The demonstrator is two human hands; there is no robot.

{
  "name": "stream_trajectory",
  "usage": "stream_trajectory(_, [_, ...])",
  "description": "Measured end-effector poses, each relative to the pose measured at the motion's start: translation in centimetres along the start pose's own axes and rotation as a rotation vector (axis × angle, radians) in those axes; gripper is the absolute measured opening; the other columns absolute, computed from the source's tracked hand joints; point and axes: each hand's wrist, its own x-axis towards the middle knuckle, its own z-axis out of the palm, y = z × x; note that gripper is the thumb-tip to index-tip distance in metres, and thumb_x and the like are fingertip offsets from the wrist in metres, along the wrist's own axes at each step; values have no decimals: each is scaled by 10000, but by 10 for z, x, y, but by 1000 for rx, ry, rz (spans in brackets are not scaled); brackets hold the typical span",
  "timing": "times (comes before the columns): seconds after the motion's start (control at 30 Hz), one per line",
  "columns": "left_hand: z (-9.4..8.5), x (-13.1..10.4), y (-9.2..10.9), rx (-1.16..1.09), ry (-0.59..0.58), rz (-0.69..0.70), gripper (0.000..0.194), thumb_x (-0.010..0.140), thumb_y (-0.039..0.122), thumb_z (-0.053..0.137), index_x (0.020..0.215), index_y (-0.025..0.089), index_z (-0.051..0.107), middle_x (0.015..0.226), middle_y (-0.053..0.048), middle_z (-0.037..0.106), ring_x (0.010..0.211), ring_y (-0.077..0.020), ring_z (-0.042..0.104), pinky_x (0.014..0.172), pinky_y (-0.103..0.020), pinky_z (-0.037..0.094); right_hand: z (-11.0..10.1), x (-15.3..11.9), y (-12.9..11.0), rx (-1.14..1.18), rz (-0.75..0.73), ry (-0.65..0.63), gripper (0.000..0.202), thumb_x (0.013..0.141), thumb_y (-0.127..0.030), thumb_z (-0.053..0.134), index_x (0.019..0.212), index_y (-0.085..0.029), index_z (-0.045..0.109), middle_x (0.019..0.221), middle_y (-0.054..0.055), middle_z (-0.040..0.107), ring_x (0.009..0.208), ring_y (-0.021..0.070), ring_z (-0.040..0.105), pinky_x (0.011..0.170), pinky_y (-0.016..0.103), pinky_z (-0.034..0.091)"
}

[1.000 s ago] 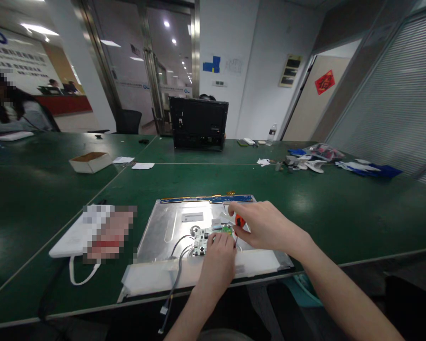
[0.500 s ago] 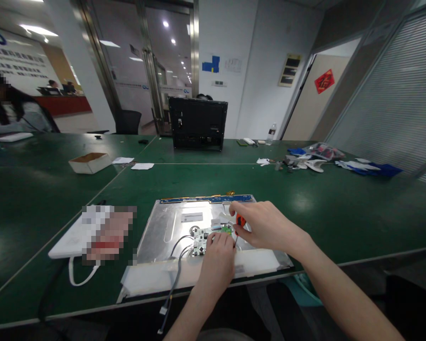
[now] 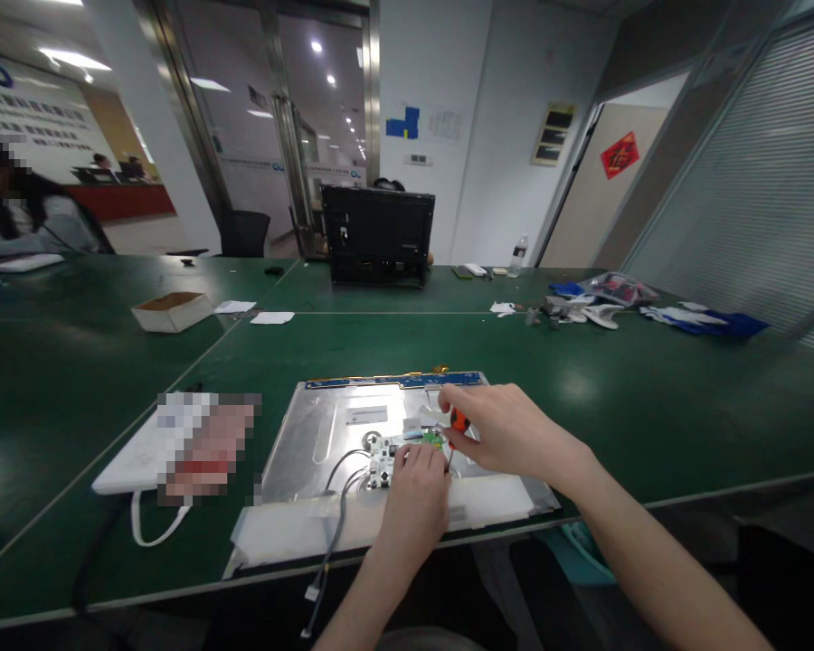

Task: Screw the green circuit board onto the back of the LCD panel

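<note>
A screwdriver (image 3: 459, 421) with an orange and black handle is held from above by the fingers of my right hand (image 3: 506, 432). Its shaft points down at the right end of a small circuit board (image 3: 383, 461). My left hand (image 3: 417, 493) has its bent fingers pressed together on that board, covering part of it. The board lies on the silver back of a display panel (image 3: 312, 452), with a blue strip (image 3: 407, 381) along the far edge. Dark cables (image 3: 344, 506) run from the board over the near edge. The screwdriver's tip is hard to make out.
To the left lies a white device (image 3: 132, 452) with a cable, partly pixelated. Farther off are an open box (image 3: 172, 312), a black monitor housing (image 3: 378, 237), a bottle (image 3: 517, 257) and assorted parts (image 3: 570, 308). A person (image 3: 33, 208) sits at far left.
The screwdriver handle appears slightly turned in my right hand. Both hands stay in nearly the same place, and the circuit board has not visibly moved.
</note>
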Motion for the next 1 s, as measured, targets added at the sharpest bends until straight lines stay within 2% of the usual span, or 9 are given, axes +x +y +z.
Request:
stream_trajectory(0.27, [3,0,-1,-21,-3,3,102,816,87,480,845,174,524,909,-57,581,915,-233,514,914,-428,355,-3,-2,-1,20,-37,5,168,804,-221,532,970,-216,506,807,-5,655,700,144,589,567,255,245])
stream_trajectory(0.7, [3,0,-1,-26,13,16,98,814,87,494,838,180,513,897,-51,578,916,-232,519,909,-423,362,-4,-2,-2,25,-6,-12,173,808,-220,534,980,-214,513,802,5,657,700,155,595,567,259,254])
stream_trajectory(1.0, [-1,0,-1,-25,-2,11,124,817,75,465,850,179,525,906,-58,578,907,-227,514,907,-420,356,-1,-4,4,21,4,42,178,823,-248,520,995,-213,493,767,-2,653,672,155,592,555,251,247])
